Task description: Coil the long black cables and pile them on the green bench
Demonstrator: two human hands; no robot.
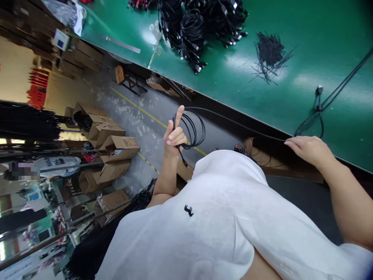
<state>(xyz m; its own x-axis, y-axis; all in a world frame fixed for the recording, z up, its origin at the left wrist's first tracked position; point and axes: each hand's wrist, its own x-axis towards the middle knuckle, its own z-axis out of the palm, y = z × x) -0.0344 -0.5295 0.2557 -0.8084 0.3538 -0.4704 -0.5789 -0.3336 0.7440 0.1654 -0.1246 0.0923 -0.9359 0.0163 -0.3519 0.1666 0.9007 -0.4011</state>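
My left hand (175,137) is closed round a coil of thin black cable (201,134), index finger raised. A short end with a small black plug (185,163) hangs below the fingers. From the coil a single strand runs right to my right hand (310,149), which pinches it by the table edge. Just beyond the right hand, a doubled black cable with a USB plug (319,90) lies looped on the green table (335,50), bound near its plug. Where that cable and the held strand lead behind the right hand is hidden.
Several coiled black cables (192,29) are heaped at the table's far side, with a pile of short black ties (269,50) to their right. Cardboard boxes (119,149) and a wooden stool (119,74) stand on the floor at left. A person (58,165) is farther off.
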